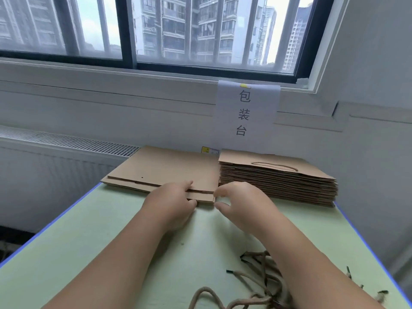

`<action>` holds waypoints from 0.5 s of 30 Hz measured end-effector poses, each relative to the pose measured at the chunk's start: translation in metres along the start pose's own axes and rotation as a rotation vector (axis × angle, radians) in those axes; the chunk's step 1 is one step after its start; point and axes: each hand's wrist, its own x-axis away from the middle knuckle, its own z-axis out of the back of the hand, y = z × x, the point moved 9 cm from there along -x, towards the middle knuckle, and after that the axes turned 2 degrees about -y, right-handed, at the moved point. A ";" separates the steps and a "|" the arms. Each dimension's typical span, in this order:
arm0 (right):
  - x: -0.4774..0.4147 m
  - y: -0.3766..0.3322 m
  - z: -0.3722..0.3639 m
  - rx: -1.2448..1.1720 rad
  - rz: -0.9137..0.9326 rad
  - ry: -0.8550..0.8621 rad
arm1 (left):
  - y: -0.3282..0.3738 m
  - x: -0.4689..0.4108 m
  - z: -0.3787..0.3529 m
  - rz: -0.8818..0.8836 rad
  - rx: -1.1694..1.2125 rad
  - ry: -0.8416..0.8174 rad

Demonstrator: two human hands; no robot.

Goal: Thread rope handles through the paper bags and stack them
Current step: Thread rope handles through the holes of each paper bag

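A low pile of flat brown paper bags (165,168) without handles lies at the far middle of the green table. My left hand (171,204) pinches the near right corner of its top bag, thumb on top. My right hand (238,204) hovers just right of that corner, fingers curled loosely, holding nothing. To the right stands a tall stack of bags (278,181) with a rope handle (274,166) lying on top. Loose brown rope handles (256,284) with dark tips lie near the front, partly hidden by my right forearm.
The green table top (93,241) has a blue edge on both sides. A white wall with a paper sign (246,112) rises right behind the bags. A radiator (55,157) stands to the left below the window.
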 end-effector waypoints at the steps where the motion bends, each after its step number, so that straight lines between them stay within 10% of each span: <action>1: 0.000 0.002 -0.001 0.001 -0.007 0.009 | -0.001 -0.001 0.001 0.008 -0.020 -0.005; 15: 0.005 -0.020 -0.020 -0.093 0.155 -0.068 | -0.049 0.011 0.022 0.287 0.279 -0.087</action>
